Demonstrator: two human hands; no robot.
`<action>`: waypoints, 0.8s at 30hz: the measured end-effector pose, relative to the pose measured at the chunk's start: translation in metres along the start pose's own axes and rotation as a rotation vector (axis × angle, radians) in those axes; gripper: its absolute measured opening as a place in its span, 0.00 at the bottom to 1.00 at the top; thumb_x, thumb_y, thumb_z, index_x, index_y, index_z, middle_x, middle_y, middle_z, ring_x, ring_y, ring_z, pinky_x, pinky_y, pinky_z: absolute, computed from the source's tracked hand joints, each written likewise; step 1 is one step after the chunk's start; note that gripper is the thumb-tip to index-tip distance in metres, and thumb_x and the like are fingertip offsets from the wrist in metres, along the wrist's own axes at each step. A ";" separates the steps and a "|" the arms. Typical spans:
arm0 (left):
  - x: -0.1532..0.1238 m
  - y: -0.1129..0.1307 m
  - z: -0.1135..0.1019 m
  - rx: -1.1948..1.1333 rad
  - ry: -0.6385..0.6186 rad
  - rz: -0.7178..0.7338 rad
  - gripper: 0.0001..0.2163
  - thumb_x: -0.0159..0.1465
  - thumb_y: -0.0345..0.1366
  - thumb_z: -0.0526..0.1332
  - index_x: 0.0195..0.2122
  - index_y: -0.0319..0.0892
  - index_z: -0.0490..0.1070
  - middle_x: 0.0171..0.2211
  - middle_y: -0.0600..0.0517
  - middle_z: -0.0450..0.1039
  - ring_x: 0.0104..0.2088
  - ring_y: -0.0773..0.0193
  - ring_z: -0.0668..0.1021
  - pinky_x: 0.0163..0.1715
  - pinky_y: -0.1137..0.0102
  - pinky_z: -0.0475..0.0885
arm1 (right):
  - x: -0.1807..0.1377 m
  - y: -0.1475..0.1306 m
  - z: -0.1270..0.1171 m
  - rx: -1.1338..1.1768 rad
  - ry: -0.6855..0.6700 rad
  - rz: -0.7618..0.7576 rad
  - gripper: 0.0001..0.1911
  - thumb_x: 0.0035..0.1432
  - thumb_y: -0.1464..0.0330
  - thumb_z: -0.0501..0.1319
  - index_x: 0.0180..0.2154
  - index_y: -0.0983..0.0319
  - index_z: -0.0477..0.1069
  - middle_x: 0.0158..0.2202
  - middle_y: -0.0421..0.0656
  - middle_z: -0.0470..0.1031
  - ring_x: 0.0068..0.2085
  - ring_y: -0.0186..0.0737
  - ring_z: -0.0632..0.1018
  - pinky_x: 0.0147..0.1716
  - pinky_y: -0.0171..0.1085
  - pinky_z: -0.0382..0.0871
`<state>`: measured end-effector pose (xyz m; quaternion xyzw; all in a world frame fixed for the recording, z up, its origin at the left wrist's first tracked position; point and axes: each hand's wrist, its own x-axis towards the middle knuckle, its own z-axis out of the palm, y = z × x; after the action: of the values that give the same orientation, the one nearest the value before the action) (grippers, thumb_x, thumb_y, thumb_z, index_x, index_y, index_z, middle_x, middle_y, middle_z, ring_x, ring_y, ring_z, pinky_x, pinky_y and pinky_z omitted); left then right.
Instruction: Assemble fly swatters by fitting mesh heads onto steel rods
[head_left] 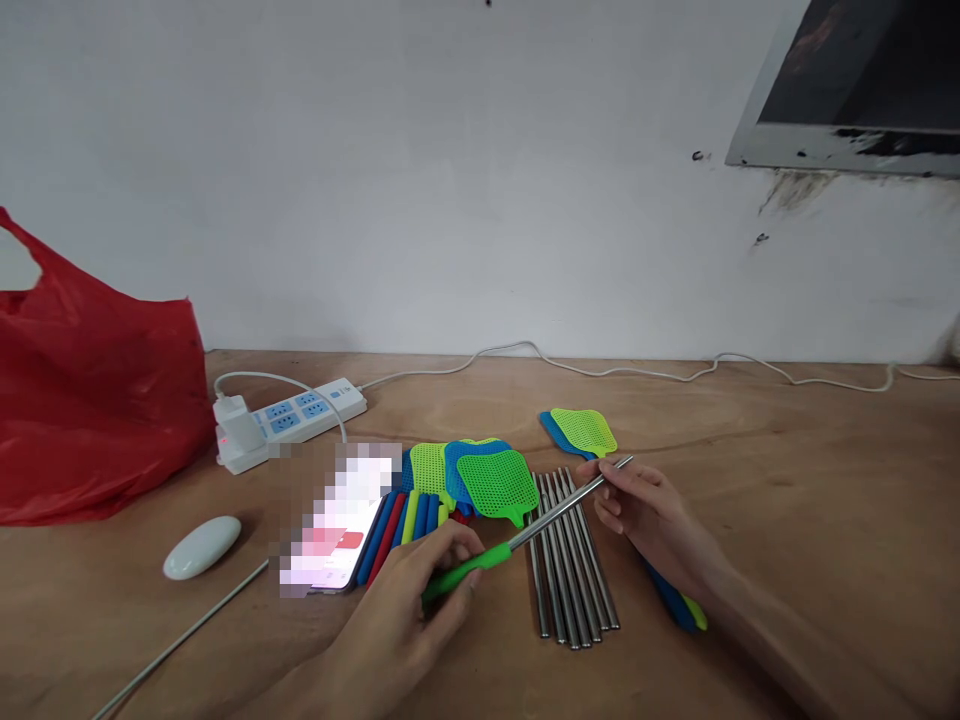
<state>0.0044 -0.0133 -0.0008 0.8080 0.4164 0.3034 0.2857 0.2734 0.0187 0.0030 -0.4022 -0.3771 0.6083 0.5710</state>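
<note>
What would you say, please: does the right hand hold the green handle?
No, the left hand holds the green handle, while the right hand pinches the metal rod.

Single view from a camera worn on the person's head, looking forward and down across a brown wooden counter (pixel 810 480) toward a pale grey-white painted wall (pixel 375 200), met nearly face-on. The bare left hand (pixel 409 605) and bare right hand (pixel 649 510) are close, reaching in from below; the wall stands farther back, across the upper half.
</note>
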 end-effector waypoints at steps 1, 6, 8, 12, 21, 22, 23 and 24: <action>0.000 -0.001 0.000 -0.012 0.000 0.003 0.04 0.70 0.36 0.53 0.41 0.46 0.66 0.32 0.54 0.72 0.32 0.62 0.74 0.30 0.72 0.68 | 0.000 0.001 0.000 -0.001 0.001 -0.001 0.14 0.46 0.61 0.76 0.31 0.63 0.80 0.23 0.38 0.71 0.22 0.29 0.64 0.18 0.28 0.60; -0.002 -0.005 0.001 -0.079 -0.003 -0.018 0.06 0.73 0.39 0.50 0.43 0.46 0.63 0.39 0.51 0.73 0.39 0.60 0.76 0.33 0.72 0.70 | -0.001 0.007 0.002 -0.050 -0.031 -0.002 0.18 0.43 0.62 0.78 0.29 0.60 0.71 0.23 0.39 0.77 0.23 0.31 0.71 0.21 0.29 0.63; -0.001 -0.004 0.000 -0.076 -0.009 -0.036 0.06 0.73 0.40 0.50 0.43 0.46 0.64 0.39 0.51 0.73 0.38 0.60 0.76 0.31 0.73 0.70 | -0.001 0.009 0.003 -0.105 -0.039 -0.015 0.19 0.41 0.61 0.78 0.27 0.60 0.71 0.21 0.38 0.77 0.23 0.31 0.71 0.21 0.29 0.63; -0.001 -0.003 -0.001 -0.045 -0.042 -0.060 0.08 0.73 0.41 0.51 0.42 0.46 0.66 0.37 0.52 0.73 0.36 0.61 0.75 0.30 0.73 0.69 | 0.000 0.010 0.002 -0.173 -0.019 -0.027 0.19 0.36 0.61 0.80 0.25 0.61 0.74 0.19 0.37 0.75 0.21 0.30 0.70 0.20 0.29 0.64; -0.005 -0.002 -0.002 -0.001 -0.053 -0.100 0.09 0.72 0.43 0.51 0.42 0.47 0.68 0.37 0.52 0.73 0.35 0.61 0.75 0.29 0.73 0.68 | -0.007 0.012 0.005 -0.228 -0.231 -0.035 0.12 0.50 0.59 0.74 0.33 0.60 0.82 0.27 0.46 0.83 0.30 0.40 0.81 0.26 0.34 0.74; -0.005 -0.003 -0.002 -0.004 -0.057 -0.112 0.09 0.72 0.43 0.51 0.42 0.47 0.68 0.38 0.52 0.74 0.36 0.61 0.75 0.28 0.73 0.68 | -0.007 0.013 0.006 -0.229 -0.241 -0.034 0.11 0.49 0.59 0.74 0.32 0.59 0.81 0.27 0.45 0.83 0.30 0.40 0.81 0.25 0.34 0.74; -0.005 -0.003 -0.002 -0.008 -0.062 -0.118 0.09 0.72 0.43 0.51 0.43 0.47 0.68 0.38 0.52 0.74 0.37 0.60 0.76 0.28 0.73 0.68 | -0.006 0.014 0.006 -0.231 -0.248 -0.031 0.11 0.49 0.59 0.74 0.31 0.59 0.81 0.26 0.45 0.82 0.29 0.40 0.81 0.25 0.34 0.74; -0.005 -0.003 -0.001 -0.011 -0.068 -0.121 0.09 0.72 0.43 0.51 0.43 0.48 0.68 0.38 0.52 0.74 0.37 0.60 0.76 0.28 0.74 0.68 | -0.006 0.015 0.007 -0.236 -0.252 -0.028 0.11 0.48 0.60 0.74 0.31 0.59 0.82 0.26 0.44 0.82 0.29 0.40 0.81 0.25 0.34 0.74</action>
<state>-0.0004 -0.0155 -0.0037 0.7896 0.4530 0.2603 0.3216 0.2618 0.0116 -0.0075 -0.3816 -0.5201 0.5973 0.4765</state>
